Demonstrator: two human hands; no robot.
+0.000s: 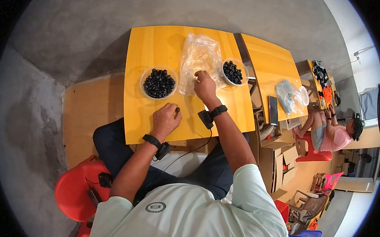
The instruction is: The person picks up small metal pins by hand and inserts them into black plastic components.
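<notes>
My left hand (164, 120) is closed over the yellow table (150, 132) near its front edge, with a small black cylindrical piece (177, 110) between thumb and fingers. My right hand (205, 87) is bent with its fingertips pinched together, over the near part of a clear plastic bag (200, 50). What those fingertips hold, if anything, is too small to make out. Beyond my left hand stands a round clear tub (143, 89) heaped with black pieces (158, 82). A second clear tub (244, 77), partly filled with similar black pieces (232, 72), sits right of the bag.
Another yellow table (276, 57) adjoins on the right, bearing a phone (273, 109), a plastic bag of grey items (287, 95) and a white lid (304, 95). Cardboard boxes (285, 165) stand below it. A person (333, 135) sits farther right. A red chair (76, 191) is at my left.
</notes>
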